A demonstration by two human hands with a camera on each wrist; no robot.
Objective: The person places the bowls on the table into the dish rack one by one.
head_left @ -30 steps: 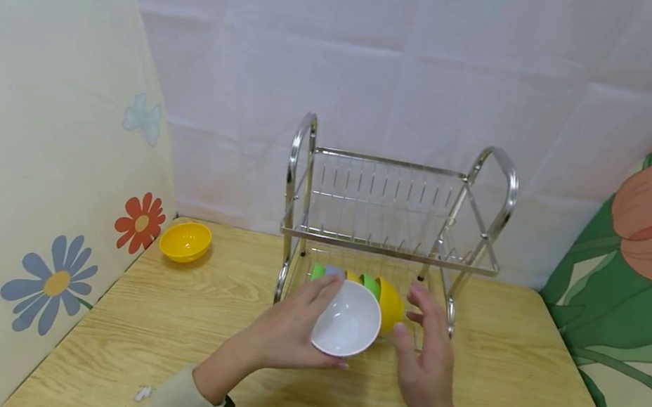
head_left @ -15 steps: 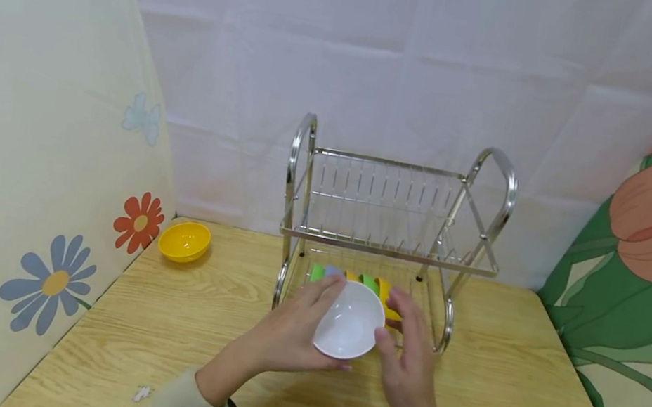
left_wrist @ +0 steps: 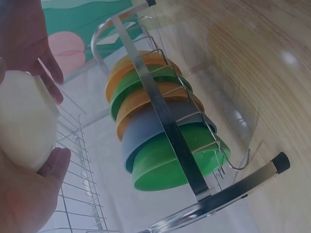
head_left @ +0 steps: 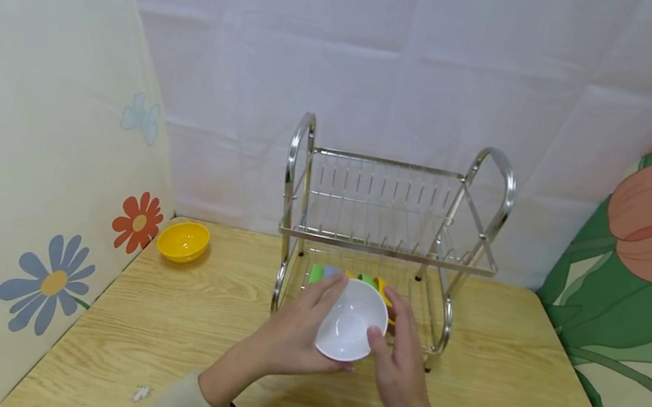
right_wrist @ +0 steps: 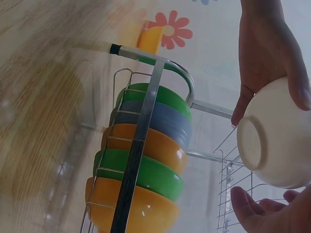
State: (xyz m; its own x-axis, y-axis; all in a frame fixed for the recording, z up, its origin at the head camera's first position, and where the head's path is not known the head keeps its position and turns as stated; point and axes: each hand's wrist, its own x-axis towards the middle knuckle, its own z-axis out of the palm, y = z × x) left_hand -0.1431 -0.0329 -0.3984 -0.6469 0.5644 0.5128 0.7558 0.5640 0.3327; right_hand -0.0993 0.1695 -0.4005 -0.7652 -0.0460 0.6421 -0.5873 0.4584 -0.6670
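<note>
My left hand (head_left: 295, 337) grips a white bowl (head_left: 353, 325) in front of the dish rack, its thumb and fingers spread round the side. The bowl is tilted, with its hollow toward the head camera; its foot ring shows in the right wrist view. My right hand (head_left: 402, 372) is at the bowl's right rim, thumb overlapping the rim in the head view. Its fingertips (right_wrist: 239, 195) lie close to the bowl, with a narrow gap visible in the right wrist view. Whether its thumb touches the bowl, I cannot tell.
The two-tier metal dish rack (head_left: 385, 250) stands behind the hands. On its lower tier several bowls stand on edge in a row, including a blue bowl (left_wrist: 155, 128) and a green bowl (left_wrist: 170, 162). A yellow bowl (head_left: 183, 242) sits at the table's back left.
My right hand has moved left to the bowl's right rim, and its thumb now overlaps the rim. The left hand and white bowl have shifted slightly right.
</note>
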